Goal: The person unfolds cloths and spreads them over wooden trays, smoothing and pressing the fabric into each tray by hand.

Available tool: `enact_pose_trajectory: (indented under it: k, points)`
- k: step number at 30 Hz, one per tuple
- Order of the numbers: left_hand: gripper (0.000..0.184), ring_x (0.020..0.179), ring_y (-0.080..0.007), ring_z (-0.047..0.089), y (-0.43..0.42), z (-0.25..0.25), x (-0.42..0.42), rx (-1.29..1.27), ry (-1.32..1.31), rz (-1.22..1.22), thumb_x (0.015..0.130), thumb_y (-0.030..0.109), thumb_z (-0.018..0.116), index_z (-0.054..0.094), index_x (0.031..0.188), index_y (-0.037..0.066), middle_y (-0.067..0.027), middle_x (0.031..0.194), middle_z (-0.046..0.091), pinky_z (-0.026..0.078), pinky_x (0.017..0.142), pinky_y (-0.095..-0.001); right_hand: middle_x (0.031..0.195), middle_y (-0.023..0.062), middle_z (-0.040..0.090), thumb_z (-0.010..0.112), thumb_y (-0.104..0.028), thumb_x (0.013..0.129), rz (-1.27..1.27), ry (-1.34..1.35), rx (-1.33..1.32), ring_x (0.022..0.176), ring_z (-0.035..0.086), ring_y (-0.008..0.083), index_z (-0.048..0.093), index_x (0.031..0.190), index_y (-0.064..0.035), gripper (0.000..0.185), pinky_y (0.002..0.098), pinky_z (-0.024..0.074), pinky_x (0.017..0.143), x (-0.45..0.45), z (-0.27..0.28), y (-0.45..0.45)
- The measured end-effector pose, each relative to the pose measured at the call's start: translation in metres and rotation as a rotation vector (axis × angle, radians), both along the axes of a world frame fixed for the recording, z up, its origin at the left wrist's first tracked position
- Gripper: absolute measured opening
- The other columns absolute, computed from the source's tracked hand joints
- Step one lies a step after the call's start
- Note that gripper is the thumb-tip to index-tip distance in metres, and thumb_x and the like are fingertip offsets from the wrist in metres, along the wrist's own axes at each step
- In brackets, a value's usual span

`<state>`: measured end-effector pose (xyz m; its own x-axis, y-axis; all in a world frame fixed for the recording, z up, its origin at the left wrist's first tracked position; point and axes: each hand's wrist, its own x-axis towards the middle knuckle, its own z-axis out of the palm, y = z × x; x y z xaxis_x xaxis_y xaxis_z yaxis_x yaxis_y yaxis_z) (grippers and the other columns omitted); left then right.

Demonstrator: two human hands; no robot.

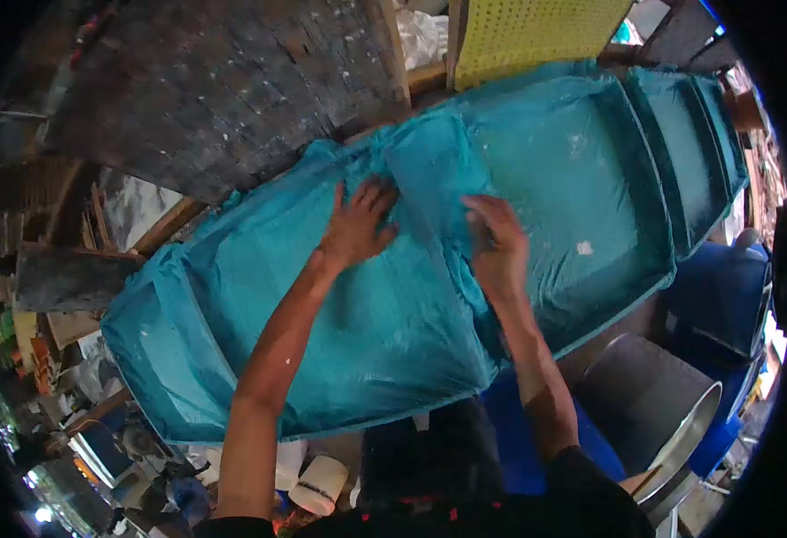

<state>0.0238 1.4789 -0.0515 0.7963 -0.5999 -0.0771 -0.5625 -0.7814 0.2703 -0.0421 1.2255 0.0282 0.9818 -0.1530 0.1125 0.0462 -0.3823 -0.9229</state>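
Note:
Teal cloth (339,314) lines a row of shallow framed trays laid side by side at a slant across the view. My left hand (362,222) rests on the cloth near the far edge of one tray, its fingers spread and nothing held. Over the ridge between two trays is my right hand (501,247), slightly blurred, with loosely bent fingers apart and no cloth visibly pinched. Between the hands the cloth lies in a loose, wrinkled fold (434,175). A small pale scrap (583,248) sits in the tray to the right.
A dark weathered board (223,90) and a yellow perforated sheet (537,40) stand behind the trays. At the lower right are a large metal pot (649,394) and a blue container (721,296). A white tub (320,484) stands below, with clutter at the left.

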Motion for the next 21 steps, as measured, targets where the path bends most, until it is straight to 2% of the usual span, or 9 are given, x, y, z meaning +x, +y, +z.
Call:
enact_pose_trajectory:
  k: [2,4,10,12,13,15,17,19,21]
  points:
    - [0.074,0.153,-0.0305,0.028,-0.001,0.004,-0.001,-0.013,0.016,0.021,0.097,0.053,0.059,0.044,0.152,0.007,-0.0105,0.158,0.039,0.015,0.121,-0.0699,0.131,0.0193,0.066,0.057,-0.020,0.104,0.057,-0.024,-0.101,0.120,0.063,0.0365,0.068,0.124,-0.0041,0.028,0.0425,0.0483,0.101,0.009,-0.031,0.025]
    - [0.073,0.153,-0.0307,0.028,-0.010,0.011,-0.004,-0.003,0.000,0.028,0.096,0.053,0.060,0.046,0.150,0.007,-0.0107,0.158,0.039,0.015,0.120,-0.0702,0.138,0.0151,0.063,0.049,-0.036,0.108,0.118,0.608,0.325,0.128,0.058,0.0284,0.062,0.137,-0.0036,0.045,0.0394,0.0424,0.109,0.025,-0.073,0.020]
    - [0.060,0.148,-0.0339,0.033,-0.024,0.015,-0.037,0.088,-0.152,0.131,0.094,0.039,0.069,0.054,0.141,0.005,-0.0108,0.154,0.043,0.026,0.114,-0.0725,0.149,0.0146,0.056,0.042,-0.033,0.111,0.149,0.811,0.336,0.136,0.053,0.0276,0.056,0.144,-0.0014,0.048,0.0372,0.0399,0.112,-0.006,-0.101,0.008]
    - [0.051,0.142,-0.0355,0.040,-0.024,0.028,-0.064,-0.235,-0.233,0.251,0.093,0.028,0.071,0.058,0.135,0.003,-0.0104,0.151,0.045,0.032,0.113,-0.0675,0.147,0.0141,0.057,0.046,-0.025,0.109,0.124,0.538,0.258,0.134,0.055,0.0280,0.057,0.142,-0.0020,0.042,0.0367,0.0428,0.109,-0.052,-0.072,0.001]
    - [0.051,0.144,-0.0347,0.040,-0.021,0.030,-0.085,-0.308,-0.180,0.186,0.092,0.025,0.072,0.058,0.135,0.003,-0.0112,0.150,0.047,0.032,0.115,-0.0613,0.146,0.0137,0.059,0.049,-0.017,0.107,0.104,0.252,0.174,0.132,0.057,0.0284,0.059,0.140,-0.0026,0.037,0.0363,0.0456,0.106,-0.080,-0.046,-0.003]
    - [0.047,0.141,-0.0333,0.044,-0.013,0.035,-0.133,-0.372,-0.077,-0.030,0.091,0.020,0.072,0.059,0.135,0.006,-0.0098,0.149,0.049,0.034,0.117,-0.0560,0.130,0.0124,0.067,0.062,-0.007,0.101,0.119,0.197,-0.179,0.125,0.061,0.0248,0.067,0.125,-0.0036,0.025,0.0359,0.0497,0.102,-0.122,0.034,-0.018]
    - [0.046,0.141,-0.0299,0.044,-0.007,0.027,-0.180,-0.301,-0.005,-0.353,0.093,0.020,0.069,0.059,0.138,0.013,-0.0057,0.151,0.048,0.035,0.117,-0.0575,0.137,0.0095,0.064,0.053,-0.006,0.105,0.054,0.343,-0.247,0.117,0.065,0.0252,0.063,0.131,-0.0050,0.028,0.0343,0.0523,0.093,-0.193,0.041,-0.041]
    - [0.048,0.145,-0.0271,0.041,-0.013,0.019,-0.202,-0.236,0.010,-0.536,0.094,0.022,0.067,0.058,0.141,0.016,-0.0039,0.153,0.048,0.034,0.118,-0.0582,0.133,0.0072,0.065,0.053,-0.017,0.107,-0.276,0.768,0.206,0.114,0.064,0.0248,0.064,0.130,-0.0066,0.028,0.0348,0.0508,0.094,-0.273,0.015,-0.048]
    - [0.053,0.148,-0.0247,0.038,-0.035,0.022,-0.218,-0.386,0.066,-0.773,0.094,0.031,0.070,0.057,0.144,0.017,-0.0018,0.157,0.045,0.030,0.120,-0.0590,0.129,0.0066,0.066,0.052,-0.023,0.108,-0.517,0.818,0.404,0.112,0.064,0.0241,0.065,0.128,-0.0071,0.029,0.0355,0.0498,0.094,-0.309,-0.019,-0.032]
